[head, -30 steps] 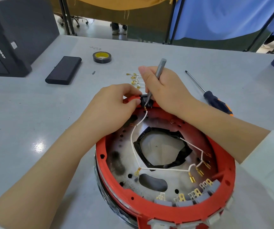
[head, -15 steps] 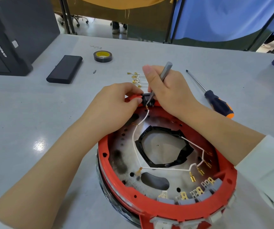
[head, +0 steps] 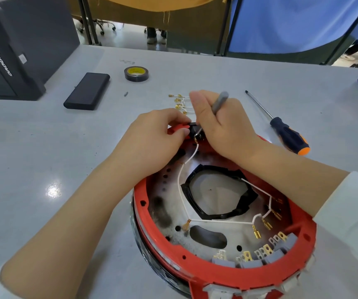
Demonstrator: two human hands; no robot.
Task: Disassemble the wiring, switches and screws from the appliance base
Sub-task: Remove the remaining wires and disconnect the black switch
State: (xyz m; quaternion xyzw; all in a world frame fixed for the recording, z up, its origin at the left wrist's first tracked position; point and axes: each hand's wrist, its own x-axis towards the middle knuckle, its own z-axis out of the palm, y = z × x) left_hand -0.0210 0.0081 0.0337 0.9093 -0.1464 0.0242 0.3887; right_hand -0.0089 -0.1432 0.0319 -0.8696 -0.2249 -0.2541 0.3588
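Two bare hands meet at the far rim of a round red appliance base (head: 227, 275) lying open-side up on the grey desk (head: 33, 147). Left hand (head: 152, 143): fingers closed in a pinch on a small black switch (head: 195, 131) at the rim. Right hand (head: 225, 128): fist closed around a slim grey tool (head: 220, 102), its tip at the switch. White wire (head: 181, 180) runs from the switch toward the wrists, ending in brass spade terminals (head: 256, 231) beside grey switches (head: 251, 263). Beyond the fingers lie loose terminal leads (head: 179, 102); right of the right hand, a screwdriver (head: 288, 134); beyond the left hand, tape roll (head: 136, 73) and black case (head: 87, 91).
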